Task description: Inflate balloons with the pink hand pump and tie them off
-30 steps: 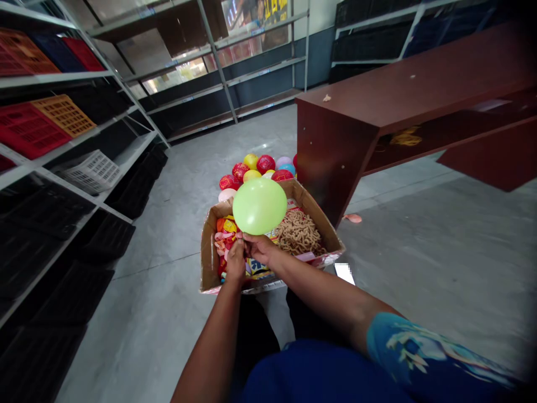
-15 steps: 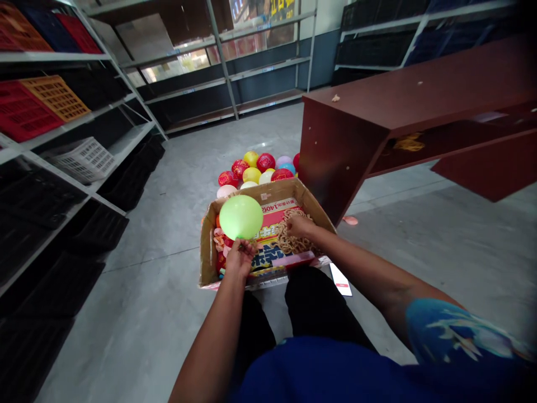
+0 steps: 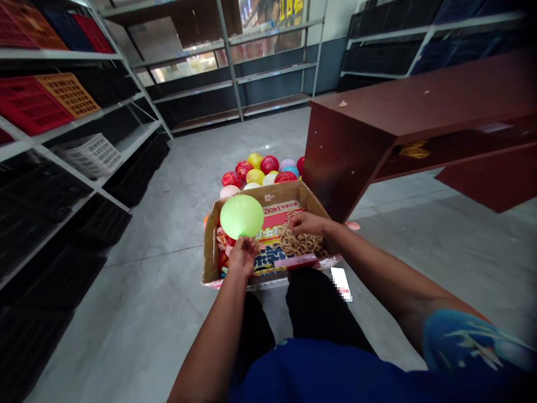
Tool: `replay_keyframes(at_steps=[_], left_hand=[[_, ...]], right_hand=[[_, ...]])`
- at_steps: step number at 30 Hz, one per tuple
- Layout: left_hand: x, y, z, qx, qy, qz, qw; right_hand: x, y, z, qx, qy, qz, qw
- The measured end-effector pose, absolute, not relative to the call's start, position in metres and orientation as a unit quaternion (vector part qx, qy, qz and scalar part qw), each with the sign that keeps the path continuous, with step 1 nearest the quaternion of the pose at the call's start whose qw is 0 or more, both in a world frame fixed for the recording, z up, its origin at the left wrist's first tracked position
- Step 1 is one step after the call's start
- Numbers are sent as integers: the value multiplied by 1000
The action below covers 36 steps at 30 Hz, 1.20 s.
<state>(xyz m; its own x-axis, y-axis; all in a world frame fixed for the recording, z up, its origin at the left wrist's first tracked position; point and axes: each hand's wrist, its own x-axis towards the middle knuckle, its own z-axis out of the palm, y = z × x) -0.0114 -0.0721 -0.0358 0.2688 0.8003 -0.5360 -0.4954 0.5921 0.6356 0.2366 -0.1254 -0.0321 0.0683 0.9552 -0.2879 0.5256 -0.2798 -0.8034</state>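
Note:
An inflated light green balloon (image 3: 242,216) stands above the left part of an open cardboard box (image 3: 211,252). My left hand (image 3: 243,256) is closed on the balloon's neck from below. Limp pink and red balloons (image 3: 223,242) lie under it in the box's left side. My right hand (image 3: 309,224) is over the right side of the box, at a heap of tan, cord-like loops (image 3: 298,243). Its fingers are pinched together; what is between them is too small to make out. Printed red and yellow packaging (image 3: 272,224) covers the middle of the box.
Inflated balloons (image 3: 254,176) in several colours lie on the floor beyond the box. To the right stands a dark red desk (image 3: 348,151). A phone (image 3: 341,282) lies by my right leg. Shelves with crates (image 3: 90,157) line the left side.
My right hand has lifted slightly from the tan heap and shifted right. My left hand still grips the green balloon's neck in nearly the same place. The whole view has shifted a little.

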Motion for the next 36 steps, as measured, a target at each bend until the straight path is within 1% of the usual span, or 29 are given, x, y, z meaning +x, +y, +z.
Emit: replay_keyframes(at_steps=[3,4,6,9,12,15,19,23,28,32,34,36], left_hand=[[-8,-72,-34,154,415,417,794],[-6,-73,-33,159,409,417,796],[-4,-75,-31,178,406,413,796],[-1,-79,-25,206,406,401,795],[-1,-84,-19,230,406,383,797],[0,-86,-17,256,419,386,781],[1,-86,-20,287,422,398,762],[0,-84,-25,297,423,392,761],[-2,-82,-25,273,460,455,712],[-2,-84,-26,295,443,430,729],[-1,-84,-27,287,464,445,710],[0,-83,-29,276,486,452,695]], right_hand=[[226,-128,-16,-573,-474,547,384],[222,-128,-11,-542,-450,581,408],[213,-128,-3,-507,-433,621,412],[199,-125,6,-473,-464,647,378],[186,-122,11,-470,-517,625,348],[176,-118,15,-500,-569,569,321],[170,-113,19,-506,-619,504,326],[166,-109,23,-520,-570,532,349],[158,-106,30,-557,-467,568,385],[154,-105,32,-546,-434,605,384],[152,-104,29,-562,-438,581,393],[150,-103,24,-590,-444,533,413]])
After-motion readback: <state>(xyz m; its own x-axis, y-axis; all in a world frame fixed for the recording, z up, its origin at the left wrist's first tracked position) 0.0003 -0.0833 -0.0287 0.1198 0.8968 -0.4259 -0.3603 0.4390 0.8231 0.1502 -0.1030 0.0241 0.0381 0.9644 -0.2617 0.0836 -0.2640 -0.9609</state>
